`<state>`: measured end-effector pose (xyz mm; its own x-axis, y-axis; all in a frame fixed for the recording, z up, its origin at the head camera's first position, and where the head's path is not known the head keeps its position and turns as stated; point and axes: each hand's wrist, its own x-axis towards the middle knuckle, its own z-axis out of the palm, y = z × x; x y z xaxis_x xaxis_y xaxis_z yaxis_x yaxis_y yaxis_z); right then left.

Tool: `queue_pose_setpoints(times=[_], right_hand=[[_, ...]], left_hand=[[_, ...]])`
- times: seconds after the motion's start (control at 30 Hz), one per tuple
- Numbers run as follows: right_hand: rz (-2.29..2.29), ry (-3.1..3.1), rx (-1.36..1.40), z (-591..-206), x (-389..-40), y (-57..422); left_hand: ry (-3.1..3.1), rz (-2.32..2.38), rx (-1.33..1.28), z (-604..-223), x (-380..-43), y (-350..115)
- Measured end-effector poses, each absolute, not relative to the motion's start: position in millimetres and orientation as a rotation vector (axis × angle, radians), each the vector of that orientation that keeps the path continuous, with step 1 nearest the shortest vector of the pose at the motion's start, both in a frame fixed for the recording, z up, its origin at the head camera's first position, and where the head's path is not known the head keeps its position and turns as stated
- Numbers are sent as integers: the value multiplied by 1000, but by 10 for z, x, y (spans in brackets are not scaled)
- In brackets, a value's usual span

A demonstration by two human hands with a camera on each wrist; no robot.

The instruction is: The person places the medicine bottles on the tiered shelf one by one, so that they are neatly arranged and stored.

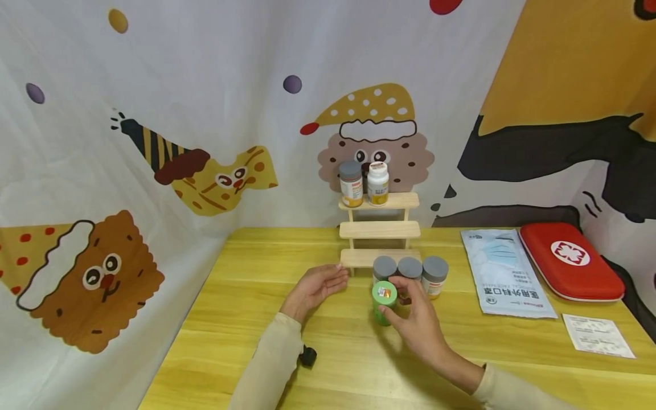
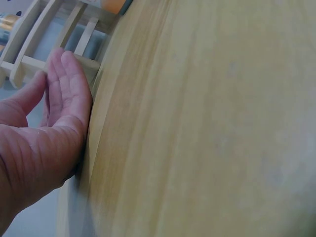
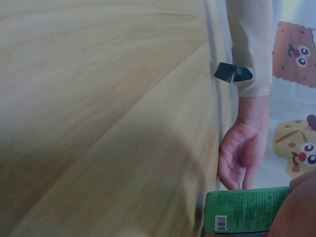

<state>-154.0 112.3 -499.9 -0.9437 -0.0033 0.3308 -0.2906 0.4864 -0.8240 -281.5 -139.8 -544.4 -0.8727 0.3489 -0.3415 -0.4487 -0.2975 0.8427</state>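
My right hand (image 1: 420,322) grips a green bottle (image 1: 383,313) with thumb and fingers near its lid; the bottle's printed side shows in the right wrist view, with a barcode low down. It stands upright at the table surface or just over it; I cannot tell which. Just behind it are three grey-lidded bottles (image 1: 435,269) in a row, partly hidden by the hand. My left hand (image 1: 320,287) lies at the left front of a small three-tier wooden shelf (image 1: 379,229), fingers extended and palm turned inward, holding nothing. Its fingertips are close to the lowest tier.
On the top tier stand a grey-lidded bottle (image 1: 351,188) and a white bottle (image 1: 378,185). To the right lie a face mask packet (image 1: 504,273), a red first-aid case (image 1: 569,259) and a white blister sheet (image 1: 598,336). Printed cloth hangs behind the wooden table (image 1: 246,273).
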Motion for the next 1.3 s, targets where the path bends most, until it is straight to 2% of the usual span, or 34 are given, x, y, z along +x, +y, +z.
queue_pose_setpoints(times=[0.2, 0.6, 1.3], right_hand=[[1368, -2394, 347, -4901, -1452, 1106], [1593, -2273, 396, -4555, -1414, 1183], [1414, -2183, 525, -4130, -1849, 1524]], left_hand=[[1475, 2196, -117, -5449, -2805, -1394], [1480, 2187, -121, -5450, -2805, -1374], [1484, 2195, -141, -5451, -2811, -1392]])
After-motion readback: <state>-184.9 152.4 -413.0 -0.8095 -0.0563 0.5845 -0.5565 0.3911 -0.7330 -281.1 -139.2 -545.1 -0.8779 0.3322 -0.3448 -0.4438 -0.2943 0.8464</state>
